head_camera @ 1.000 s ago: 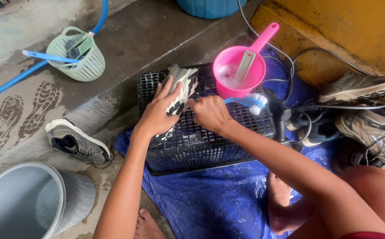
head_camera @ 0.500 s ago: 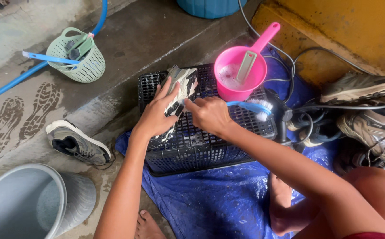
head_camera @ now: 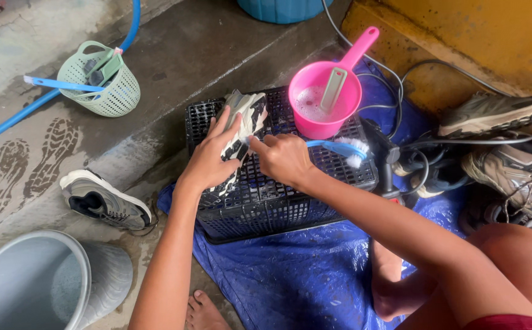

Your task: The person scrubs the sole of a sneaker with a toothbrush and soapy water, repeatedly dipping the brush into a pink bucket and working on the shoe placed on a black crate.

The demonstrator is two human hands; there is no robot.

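Note:
A soapy grey-and-black sneaker [head_camera: 245, 119] lies on an upturned black plastic crate [head_camera: 278, 195]. My left hand [head_camera: 209, 160] presses on the sneaker and steadies it. My right hand [head_camera: 283, 159] grips the handle of a blue brush [head_camera: 342, 150], whose white bristles point right, away from the shoe; its fingertips touch the shoe's side. A pink ladle-style scoop [head_camera: 326, 98] with soapy water and a grey tool in it stands on the crate's far right corner.
A second sneaker [head_camera: 104, 201] lies on the wet concrete at left, a grey bucket [head_camera: 30, 287] below it. A green basket [head_camera: 101, 79] and blue hose [head_camera: 9, 119] are far left. More shoes [head_camera: 498, 113] and cables [head_camera: 412, 143] crowd the right. A blue tarp [head_camera: 290, 275] lies under the crate.
The brush in my right hand has swung so its bristles sit lower and further from the scoop. My left hand keeps its hold on the sneaker.

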